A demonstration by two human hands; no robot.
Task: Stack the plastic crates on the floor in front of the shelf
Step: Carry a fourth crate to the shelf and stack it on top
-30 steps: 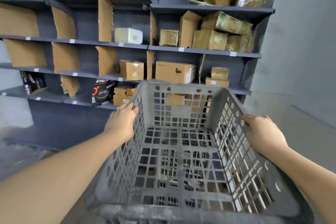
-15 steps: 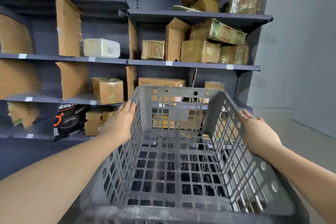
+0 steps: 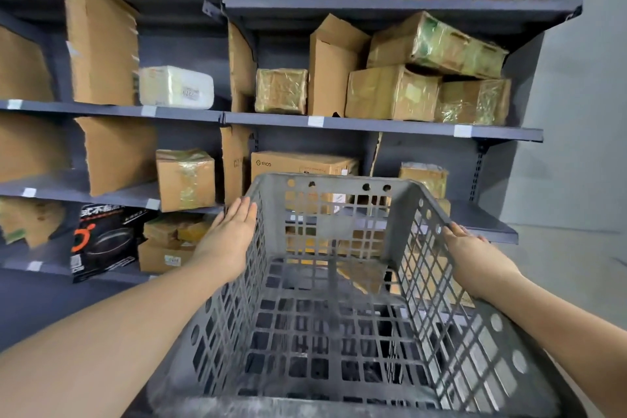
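So, starting at the far left, tall brown cardboard divider sheets are stood upright on the dark grey metal shelf unit, and a black printed carton with orange markings is propped on a lower shelf. Just to the right of the upper divider, a white wrapped bundle is laid on its side.

Moving along, the left hand is pressed flat against the outside of the left wall of the grey perforated plastic crate, fingers straight and held together, nothing curled round the rim. The crate is held up between both hands, right in front of the shelf, open top towards the camera, far wall level with the lower shelves. Through the grid floor, something dark is seen underneath, but what it is cannot be told.

Behind the crate, a brown box marked PICO is set on the shelf. Further right, the right hand is laid against the crate's right wall, fingers also straight and close together. Above it, tape-wrapped cardboard boxes are piled crookedly on the upper shelves.
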